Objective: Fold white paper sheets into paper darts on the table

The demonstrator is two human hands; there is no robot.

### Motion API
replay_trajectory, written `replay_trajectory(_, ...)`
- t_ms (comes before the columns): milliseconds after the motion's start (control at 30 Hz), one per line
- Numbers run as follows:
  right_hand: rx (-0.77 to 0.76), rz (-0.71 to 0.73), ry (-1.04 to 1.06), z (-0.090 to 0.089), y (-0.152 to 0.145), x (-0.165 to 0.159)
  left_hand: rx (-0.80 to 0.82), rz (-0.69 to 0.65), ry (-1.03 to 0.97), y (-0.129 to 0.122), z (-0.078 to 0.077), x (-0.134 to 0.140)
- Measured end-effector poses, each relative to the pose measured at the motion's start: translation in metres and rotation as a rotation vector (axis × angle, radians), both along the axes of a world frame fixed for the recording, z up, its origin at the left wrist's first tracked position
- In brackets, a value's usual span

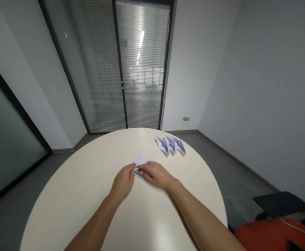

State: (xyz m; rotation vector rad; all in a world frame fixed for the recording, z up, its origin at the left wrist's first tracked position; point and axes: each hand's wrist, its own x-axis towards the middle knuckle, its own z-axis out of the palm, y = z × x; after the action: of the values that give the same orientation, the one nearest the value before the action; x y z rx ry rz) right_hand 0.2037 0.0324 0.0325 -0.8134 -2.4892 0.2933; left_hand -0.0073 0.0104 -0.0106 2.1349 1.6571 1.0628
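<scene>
A folded sheet of white paper (141, 160) lies on the round table in front of me. My left hand (123, 179) grips its left edge, the thumb and fingers closed on the paper. From the right, my right hand (156, 173) reaches over the same sheet, with bent fingers and thumb closed on its near part. Much of the paper is hidden beneath my fingers, so its exact folds cannot be made out. Three folded paper shapes (170, 144) rest side by side, overlapping, toward the table's back right edge.
The pale round table (90, 195) curves away on both sides. An orange-red chair seat (267, 235) and a dark flat panel (281, 204) with a white cable stand at the lower right. Behind the table are a glass door with blinds (144, 101) and grey walls.
</scene>
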Motion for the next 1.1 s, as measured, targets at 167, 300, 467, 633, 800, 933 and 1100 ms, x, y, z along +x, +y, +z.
replay_trajectory(167, -0.026, 0.039, -0.024, -0.004, 0.001, 0.0, 0.043, -0.029, 0.031, 0.0, 0.002, 0.001)
replay_trajectory(300, -0.045, 0.048, -0.019, -0.003, 0.0, 0.0, 0.056, -0.032, 0.047, -0.001, 0.003, 0.001)
replay_trajectory(467, -0.12, 0.012, 0.02, -0.003, -0.002, 0.001, 0.078, -0.013, 0.06, -0.003, 0.002, 0.002)
replay_trajectory(633, -0.178, -0.055, 0.068, -0.005, 0.001, 0.002, 0.087, -0.015, 0.072, -0.005, 0.002, 0.001)
replay_trajectory(800, -0.158, -0.05, 0.083, -0.009, 0.003, 0.004, 0.077, -0.03, 0.053, -0.004, 0.001, 0.0)
replay_trajectory(933, -0.116, 0.0, 0.095, -0.012, 0.005, 0.005, 0.08, -0.034, 0.037, -0.003, 0.0, 0.0)
replay_trajectory(1100, -0.097, 0.026, 0.07, -0.009, 0.006, 0.007, 0.056, -0.105, 0.036, -0.006, 0.004, -0.001)
